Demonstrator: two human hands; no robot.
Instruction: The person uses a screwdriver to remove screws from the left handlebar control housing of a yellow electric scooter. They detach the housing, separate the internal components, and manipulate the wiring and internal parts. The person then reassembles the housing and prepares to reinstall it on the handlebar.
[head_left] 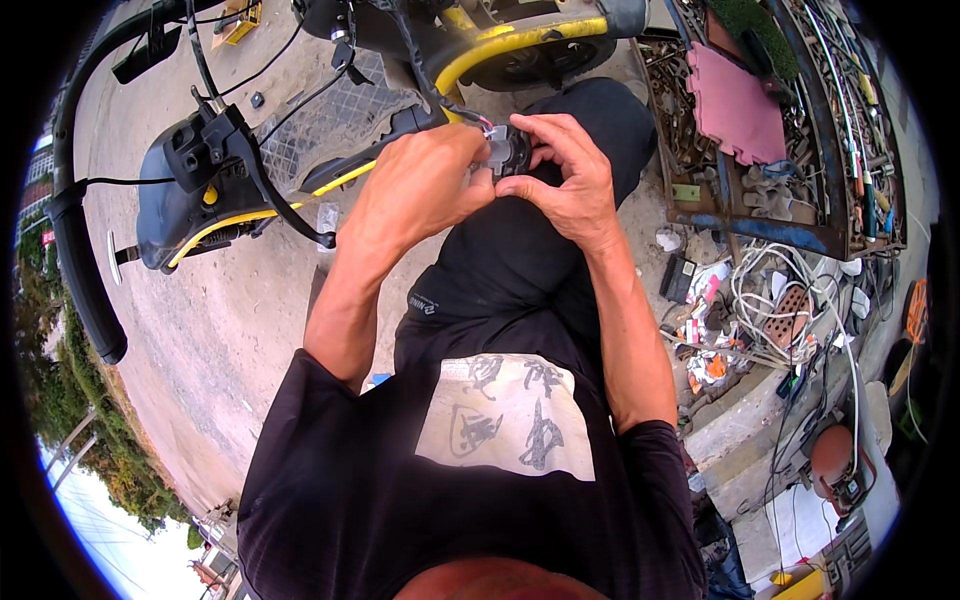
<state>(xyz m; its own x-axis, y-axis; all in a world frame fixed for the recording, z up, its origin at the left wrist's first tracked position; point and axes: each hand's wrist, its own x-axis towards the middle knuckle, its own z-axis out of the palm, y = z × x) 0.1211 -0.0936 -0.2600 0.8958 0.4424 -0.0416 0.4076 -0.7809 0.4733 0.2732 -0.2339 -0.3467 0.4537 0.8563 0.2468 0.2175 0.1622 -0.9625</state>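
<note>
Both my hands meet above my dark trouser leg, around a small black part (pixel 517 150). A pale, translucent plug-like piece (pixel 497 148) with thin coloured wires sits at its left side. My left hand (pixel 425 180) is closed, thumb and fingers pinching the pale piece; its fingertips are partly hidden behind the back of the hand. My right hand (pixel 577 178) grips the black part from the right, thumb below and index finger above. Just beyond my hands is the yellow and black frame of a scooter (pixel 450 80), from which a cable runs down towards the part.
The scooter's handlebar grip (pixel 95 300) and brake lever (pixel 280 190) reach in at the left. On the right stands a metal tray (pixel 770 230) of tools and small hardware, with a pink foam mat (pixel 735 105) on it. White cable (pixel 750 280) and litter lie below.
</note>
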